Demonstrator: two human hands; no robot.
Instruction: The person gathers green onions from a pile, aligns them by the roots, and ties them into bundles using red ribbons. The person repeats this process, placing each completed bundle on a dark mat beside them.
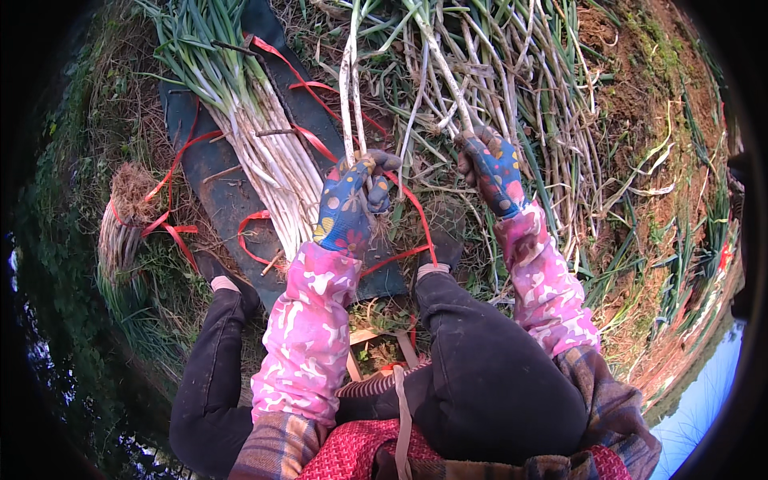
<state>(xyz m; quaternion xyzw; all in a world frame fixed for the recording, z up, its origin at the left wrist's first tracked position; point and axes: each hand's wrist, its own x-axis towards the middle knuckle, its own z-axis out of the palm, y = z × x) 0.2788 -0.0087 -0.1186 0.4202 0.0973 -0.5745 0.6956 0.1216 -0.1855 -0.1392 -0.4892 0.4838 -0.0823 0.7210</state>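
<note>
In my gloved left hand [354, 201] are a couple of green onion stalks [349, 96], gripped low near their roots with the stems pointing away from me. My gloved right hand [492, 171] is closed around the lower end of another green onion [441, 63], at the near edge of a loose pile of green onions [540, 114]. Left of my left hand, a bundle of cleaned green onions [273, 153] with white stems lies on a dark sheet [216, 192]. Fingers and gloves hide the gripped root ends in part.
Red plastic ribbon [414, 204] winds over the sheet and past my shoe. A tied bundle of green onions [120, 240] with roots stands at the left. Small sticks [276, 132] are by the cleaned stems. More green onions [690, 288] lie along the soil at right.
</note>
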